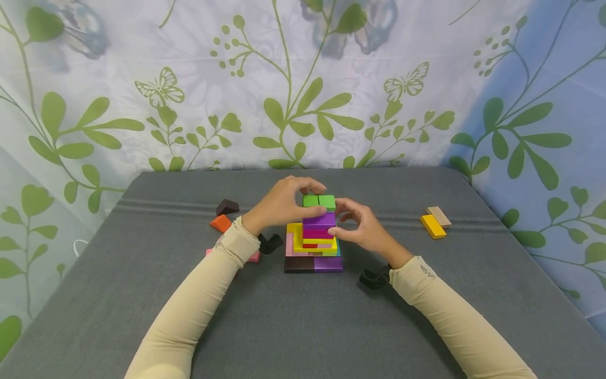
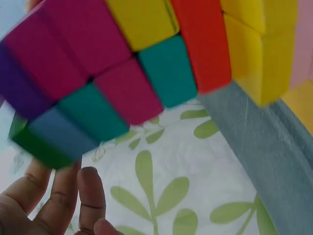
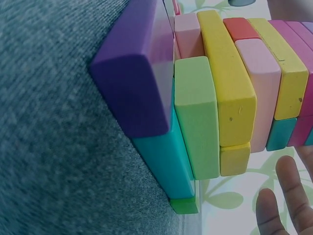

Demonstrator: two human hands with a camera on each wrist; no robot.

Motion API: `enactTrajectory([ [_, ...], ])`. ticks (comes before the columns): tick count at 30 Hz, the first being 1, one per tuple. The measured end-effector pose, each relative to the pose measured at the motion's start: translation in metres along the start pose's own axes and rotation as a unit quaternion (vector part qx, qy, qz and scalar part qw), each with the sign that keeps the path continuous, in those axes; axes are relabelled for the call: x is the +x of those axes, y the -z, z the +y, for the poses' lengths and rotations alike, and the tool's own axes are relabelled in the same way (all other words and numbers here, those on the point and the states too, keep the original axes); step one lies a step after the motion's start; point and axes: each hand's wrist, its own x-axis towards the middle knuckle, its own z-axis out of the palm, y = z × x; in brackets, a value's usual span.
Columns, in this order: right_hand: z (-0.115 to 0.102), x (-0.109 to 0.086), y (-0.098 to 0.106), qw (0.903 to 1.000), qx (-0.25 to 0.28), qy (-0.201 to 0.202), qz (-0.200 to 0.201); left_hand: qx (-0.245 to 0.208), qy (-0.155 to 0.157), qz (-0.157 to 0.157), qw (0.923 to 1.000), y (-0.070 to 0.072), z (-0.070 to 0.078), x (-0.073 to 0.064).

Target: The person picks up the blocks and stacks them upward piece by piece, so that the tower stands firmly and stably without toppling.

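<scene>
A tower of colored wooden blocks stands on the grey cloth, with two light-green blocks side by side on top. My left hand is at the top, thumb across the front and fingers behind, pinching the left green block. In the left wrist view its fingers reach the green end of the stack. My right hand is at the tower's right side, thumb tip by the magenta and purple layers, fingers loosely bent near the top. The right wrist view shows its fingers beside the stack.
Left of the tower lie a dark brown block, an orange block and a pink block, partly behind the left sleeve. A yellow block and a plain wooden block lie at the right. A leaf-patterned curtain hangs behind.
</scene>
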Motion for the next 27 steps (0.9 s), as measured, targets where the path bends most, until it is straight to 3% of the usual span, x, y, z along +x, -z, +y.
enactTrajectory([
  [7,-0.001,0.0,0.0,0.9999,0.0,-0.013,0.007,-0.042,0.038,0.024,0.9981,0.026,-0.009,-0.022],
  [15,-0.002,-0.001,0.0,0.9994,-0.01,-0.029,0.015,-0.032,0.086,0.022,0.9956,0.045,-0.028,-0.053],
  [18,-0.003,0.0,0.0,0.9993,-0.012,-0.032,0.014,-0.017,0.102,-0.009,0.9946,0.049,-0.035,-0.063],
  [20,-0.004,0.001,0.0,0.9993,-0.012,-0.034,0.013,-0.006,0.117,-0.047,0.992,0.051,-0.039,-0.069],
  [24,-0.007,0.001,0.0,0.9993,-0.014,-0.033,0.013,0.006,0.138,-0.131,0.9818,0.054,-0.047,-0.082],
  [27,-0.007,0.001,0.0,0.9993,-0.014,-0.031,0.013,-0.003,0.144,-0.167,0.9753,0.053,-0.054,-0.091],
])
